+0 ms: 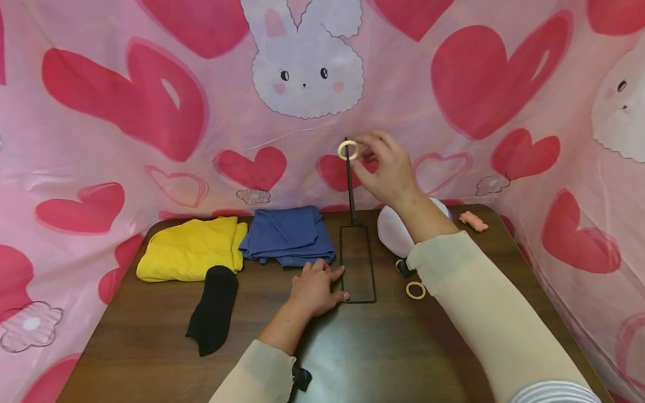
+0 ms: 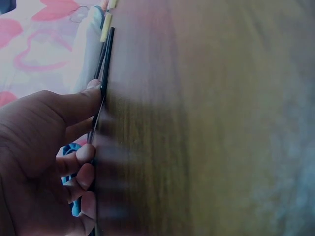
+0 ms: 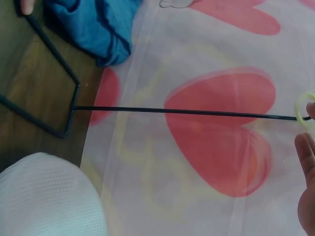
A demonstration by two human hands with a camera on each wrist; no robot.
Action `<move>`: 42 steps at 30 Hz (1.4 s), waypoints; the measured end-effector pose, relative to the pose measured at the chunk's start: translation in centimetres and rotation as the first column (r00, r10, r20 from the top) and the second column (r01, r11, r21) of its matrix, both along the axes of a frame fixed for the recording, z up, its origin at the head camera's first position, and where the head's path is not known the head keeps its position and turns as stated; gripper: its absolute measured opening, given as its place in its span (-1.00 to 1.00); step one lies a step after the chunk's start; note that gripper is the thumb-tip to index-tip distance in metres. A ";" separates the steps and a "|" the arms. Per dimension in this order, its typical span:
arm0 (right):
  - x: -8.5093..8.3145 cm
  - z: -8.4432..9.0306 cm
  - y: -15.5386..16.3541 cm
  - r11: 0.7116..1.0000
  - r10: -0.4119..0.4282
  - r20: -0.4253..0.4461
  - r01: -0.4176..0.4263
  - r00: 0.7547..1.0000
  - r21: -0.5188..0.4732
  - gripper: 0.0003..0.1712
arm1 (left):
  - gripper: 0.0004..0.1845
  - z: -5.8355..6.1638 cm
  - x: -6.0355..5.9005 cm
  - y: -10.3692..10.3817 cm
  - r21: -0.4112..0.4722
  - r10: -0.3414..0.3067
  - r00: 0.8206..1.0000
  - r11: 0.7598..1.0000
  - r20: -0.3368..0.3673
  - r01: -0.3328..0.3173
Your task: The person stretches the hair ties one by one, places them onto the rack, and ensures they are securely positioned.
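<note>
A black wire stand (image 1: 374,265) has a flat rectangular base on the table and a thin upright post (image 3: 197,113). At the post's top, my right hand (image 1: 387,166) pinches a pale yellow ring (image 1: 340,150) between thumb and fingers. The post shows through the ring's opening in the head view. My left hand (image 1: 316,287) presses at the left side of the base, thumb (image 2: 81,105) on the near corner and fingers spread along the bar. A second yellow ring (image 1: 416,291) lies flat on the table, right of the base.
Behind my left hand lie folded blue cloth (image 1: 286,235) and folded yellow cloth (image 1: 188,250). A black sock (image 1: 214,312) is at the left. A white mesh-textured rounded item (image 3: 49,196) stands right of the post, partly behind my right arm. A small orange bundle (image 1: 473,221) sits far right.
</note>
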State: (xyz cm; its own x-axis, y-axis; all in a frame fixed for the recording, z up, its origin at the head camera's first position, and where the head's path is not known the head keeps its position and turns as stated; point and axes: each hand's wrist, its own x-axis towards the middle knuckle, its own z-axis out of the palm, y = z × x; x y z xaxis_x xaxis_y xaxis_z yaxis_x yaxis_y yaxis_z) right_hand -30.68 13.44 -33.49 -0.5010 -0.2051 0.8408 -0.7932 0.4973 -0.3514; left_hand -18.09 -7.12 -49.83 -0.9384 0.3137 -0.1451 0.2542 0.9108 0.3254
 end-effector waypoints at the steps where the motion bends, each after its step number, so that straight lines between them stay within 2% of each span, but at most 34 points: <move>1: 0.3 -0.1 0.2 1.000 -0.001 0.005 0.001 1.000 0.002 -0.61 | -0.26 0.0 0.0 0.0 -0.002 -0.001 1.000 1.000 -0.002 0.001; 12: 4.4 -2.3 3.5 0.999 -0.042 0.066 0.041 0.997 0.014 -0.56 | -0.27 -0.3 0.2 0.0 0.009 -0.003 1.000 1.000 -0.026 0.003; 21: 6.5 -6.1 6.8 0.996 -0.044 0.095 0.036 0.994 0.084 -0.57 | -0.26 -0.6 0.2 0.0 0.002 0.003 0.999 1.000 -0.045 -0.003; 28: 8.1 -9.2 8.9 0.986 -0.038 0.193 0.006 0.980 0.167 -0.56 | -0.27 -0.5 0.3 0.2 0.005 -0.006 0.999 1.000 -0.050 0.006; 32: 9.0 -11.0 10.0 0.970 -0.058 0.266 -0.009 0.962 0.243 -0.57 | -0.28 -0.2 0.4 0.3 0.008 -0.006 0.999 1.000 -0.050 0.007; 34: 9.4 -11.8 10.4 0.959 -0.069 0.320 -0.025 0.945 0.281 -0.56 | -0.28 -0.1 0.5 0.3 0.008 -0.005 0.999 1.000 -0.047 0.005; 39: 10.0 -13.5 11.2 0.913 -0.114 0.464 -0.091 0.878 0.398 -0.57 | -0.27 -0.2 0.5 0.2 0.001 -0.005 0.999 1.000 -0.048 0.005; 42: 10.1 -14.0 11.7 0.875 -0.156 0.509 -0.120 0.847 0.469 -0.59 | -0.27 -0.3 0.5 0.1 0.005 -0.005 0.999 1.000 -0.044 0.005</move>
